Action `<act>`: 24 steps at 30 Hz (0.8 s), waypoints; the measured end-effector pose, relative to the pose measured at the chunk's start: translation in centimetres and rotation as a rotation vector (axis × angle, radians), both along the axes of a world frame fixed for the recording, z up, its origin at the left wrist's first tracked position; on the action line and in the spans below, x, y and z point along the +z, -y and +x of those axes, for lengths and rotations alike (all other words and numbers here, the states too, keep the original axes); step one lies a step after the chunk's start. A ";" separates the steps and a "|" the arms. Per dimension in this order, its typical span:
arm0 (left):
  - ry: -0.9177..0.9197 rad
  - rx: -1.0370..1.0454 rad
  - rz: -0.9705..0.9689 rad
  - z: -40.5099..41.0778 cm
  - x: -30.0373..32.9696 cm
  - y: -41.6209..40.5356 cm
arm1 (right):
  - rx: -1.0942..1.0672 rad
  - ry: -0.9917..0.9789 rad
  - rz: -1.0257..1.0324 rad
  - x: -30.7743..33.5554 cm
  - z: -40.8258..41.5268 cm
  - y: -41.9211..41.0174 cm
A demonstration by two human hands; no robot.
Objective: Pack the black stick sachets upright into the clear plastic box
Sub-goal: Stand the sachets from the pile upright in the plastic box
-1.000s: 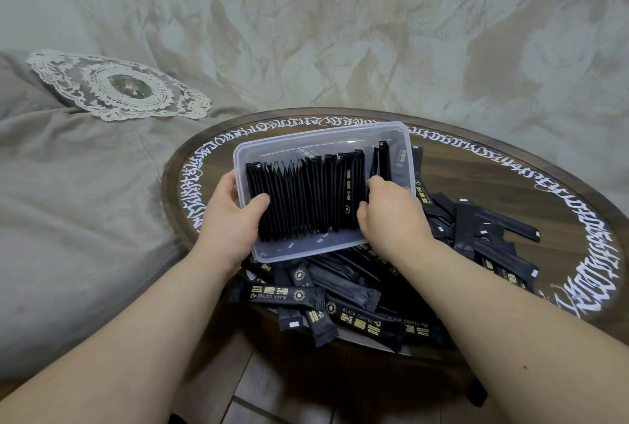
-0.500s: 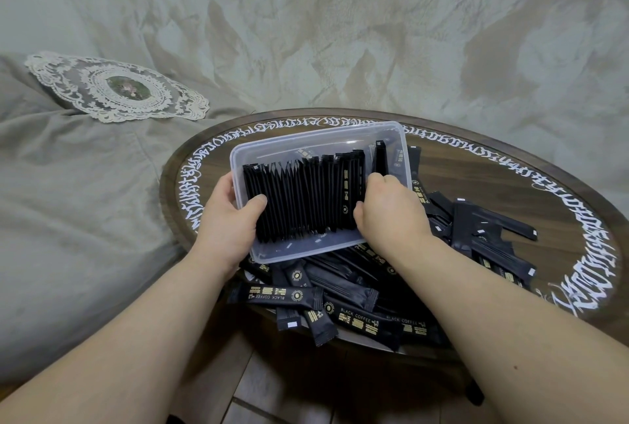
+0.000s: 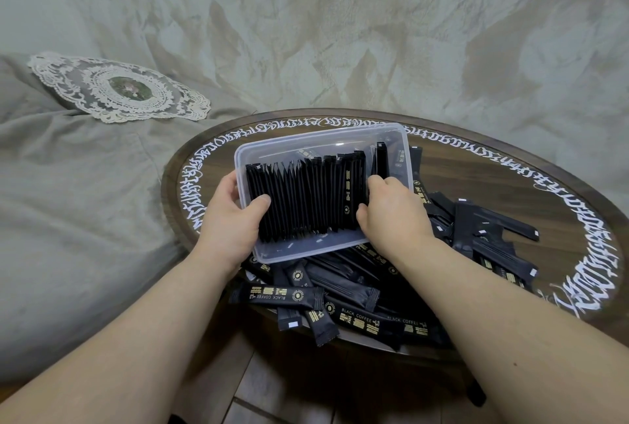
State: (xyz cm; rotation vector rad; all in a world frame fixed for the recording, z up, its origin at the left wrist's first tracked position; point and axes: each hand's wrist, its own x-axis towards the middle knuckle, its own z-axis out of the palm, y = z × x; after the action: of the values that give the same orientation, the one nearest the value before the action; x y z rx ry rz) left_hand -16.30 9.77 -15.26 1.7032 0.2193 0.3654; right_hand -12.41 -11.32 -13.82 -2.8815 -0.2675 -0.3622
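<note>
Dozens of upright black stick sachets point(image 3: 306, 199) are filling the clear plastic box point(image 3: 320, 138); I'm gripping its corner with my left hand point(image 3: 231, 223) while my right hand point(image 3: 391, 216), fingers curled, is squeezing the row leftward, freeing room.

One clear box point(image 3: 405, 148), two hands, dozens of sachets point(image 3: 306, 199)

Round dark wooden table point(image 3: 503, 182), centre-right of frame, rim ringed with white ornamental script point(image 3: 597, 236). Loose black stick sachets point(image 3: 357, 320) heaped directly on tabletop across lower centre and right, several overhanging near edge, gold "BLACK COFFEE" print legible. Clear plastic box point(image 3: 306, 144) at frame centre, tilted, near end over heap. Grey fabric surface point(image 3: 78, 206), left of frame, bears lace doily point(image 3: 119, 88), upper left.
</note>
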 end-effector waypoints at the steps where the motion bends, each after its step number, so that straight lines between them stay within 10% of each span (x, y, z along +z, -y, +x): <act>1: 0.000 -0.002 0.000 0.0 0.0 0.0 | 0.001 -0.001 0.001 0.0 0.0 0.0; 24: 0.011 0.033 0.112 -0.4 1.0 0.7 | -0.106 -0.012 0.128 0.0 0.9 0.3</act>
State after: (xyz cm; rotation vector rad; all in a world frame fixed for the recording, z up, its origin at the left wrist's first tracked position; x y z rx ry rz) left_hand -16.72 9.07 -14.27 1.8087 0.2232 0.4178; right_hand -11.54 -11.59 -13.86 -2.7771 -0.0867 -0.3662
